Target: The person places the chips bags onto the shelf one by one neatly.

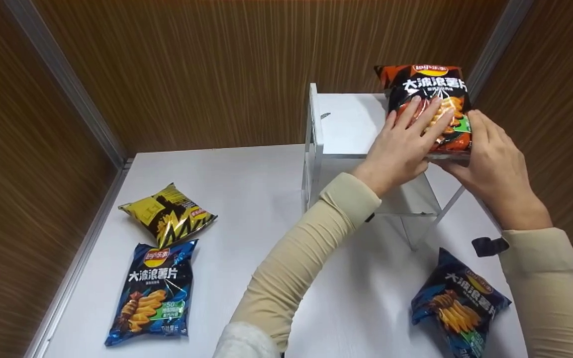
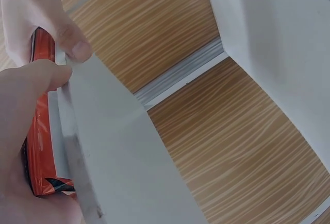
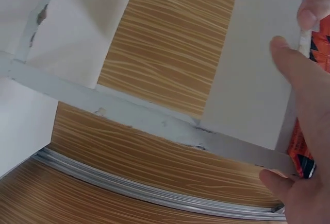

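Orange-black chip bag (image 1: 427, 83) on top of white rack (image 1: 348, 124), right end. Left hand (image 1: 402, 148): fingers spread across bag front, unclenched. Right hand (image 1: 500, 161): fingers extended along bag's right side. Counter (image 1: 237, 194) below: blue bag (image 1: 458, 306) right; yellow bag (image 1: 171, 215) left, beside second blue bag (image 1: 152, 293).

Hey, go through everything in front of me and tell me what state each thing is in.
White rack: standing on the table, edges scuffed
Orange-and-black bag: atop the rack, no opening visible
Left hand: fingers laid on that bag's front
Right hand: against its right side
Yellow bag: lying down, looks closed
Left blue bag: lying down, looks closed
Right blue bag: lying askew, bottom end out of view
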{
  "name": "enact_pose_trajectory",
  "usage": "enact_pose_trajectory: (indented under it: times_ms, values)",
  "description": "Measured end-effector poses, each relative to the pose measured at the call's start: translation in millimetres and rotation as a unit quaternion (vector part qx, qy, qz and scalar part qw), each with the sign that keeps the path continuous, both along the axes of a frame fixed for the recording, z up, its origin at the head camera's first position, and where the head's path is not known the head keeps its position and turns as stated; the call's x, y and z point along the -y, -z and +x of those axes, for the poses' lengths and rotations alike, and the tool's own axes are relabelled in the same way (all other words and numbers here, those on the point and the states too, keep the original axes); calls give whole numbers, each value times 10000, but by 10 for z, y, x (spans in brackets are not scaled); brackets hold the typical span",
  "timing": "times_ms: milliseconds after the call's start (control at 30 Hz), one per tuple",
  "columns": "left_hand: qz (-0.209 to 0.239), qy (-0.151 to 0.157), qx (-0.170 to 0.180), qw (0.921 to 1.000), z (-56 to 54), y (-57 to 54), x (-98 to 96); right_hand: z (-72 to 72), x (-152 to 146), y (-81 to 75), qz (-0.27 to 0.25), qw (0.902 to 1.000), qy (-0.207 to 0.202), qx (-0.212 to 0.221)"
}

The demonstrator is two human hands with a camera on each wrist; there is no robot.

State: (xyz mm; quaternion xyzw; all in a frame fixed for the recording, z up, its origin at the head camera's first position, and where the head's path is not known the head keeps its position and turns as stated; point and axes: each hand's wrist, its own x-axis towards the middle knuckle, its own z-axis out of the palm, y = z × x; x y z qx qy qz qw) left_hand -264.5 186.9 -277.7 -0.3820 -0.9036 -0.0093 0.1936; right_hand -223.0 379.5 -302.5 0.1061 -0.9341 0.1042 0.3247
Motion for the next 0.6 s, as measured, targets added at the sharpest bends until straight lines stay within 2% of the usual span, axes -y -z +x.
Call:
enact_pose_trajectory:
  times_ms: [300,467,600]
  values:
    - [105,76,-115,9998,11,42,40,6,-38,44,4,9999,-91,-141]
    - [148,216,-293,9992,80,25,116,29,-74,53,-46,9997,-66,-231]
    - [215,373,-317,9986,135,-14,250,34,-83,61,-64,9995,-76,-314]
